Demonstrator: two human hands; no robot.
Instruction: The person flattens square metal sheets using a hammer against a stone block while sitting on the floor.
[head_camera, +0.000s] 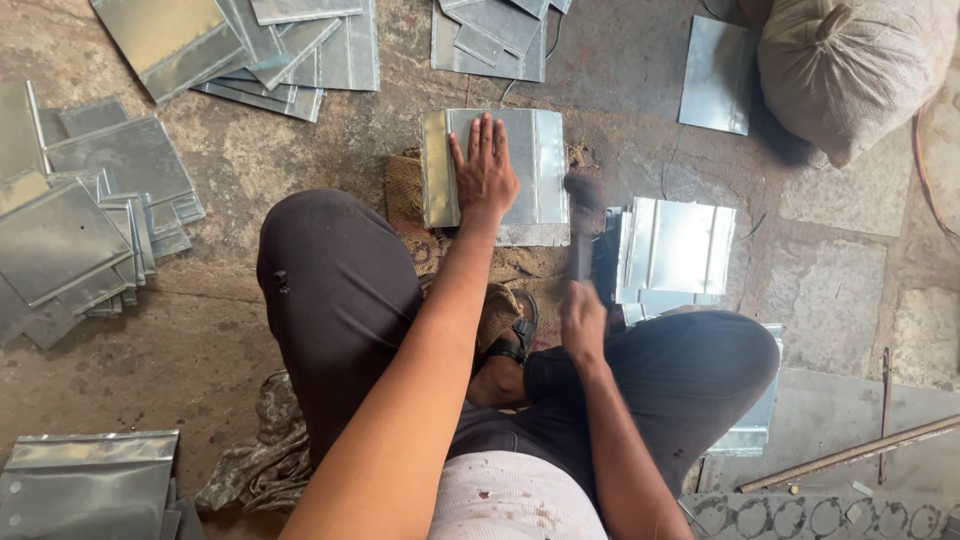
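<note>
Stone floor (250, 160) was worn and stained. On it lay sheet-metal stacks at upper left (260, 45), left (80, 230), lower left (85, 485) and top centre (495, 30), a single sheet (715, 75) by a sack (850, 65), a rod (850, 455) at lower right, a burlap mat (405, 190) w/ a folded panel (535, 165) on it.

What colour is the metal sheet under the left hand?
Shiny silver-grey; the metal sheet under the left hand shows best in the head view.

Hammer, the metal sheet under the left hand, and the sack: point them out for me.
hammer (582, 215): head view, blurred handle below its head.
metal sheet (540, 165): head view, bare right part beside the left hand (484, 175).
sack (850, 65): head view, middle of its cloth.
</note>
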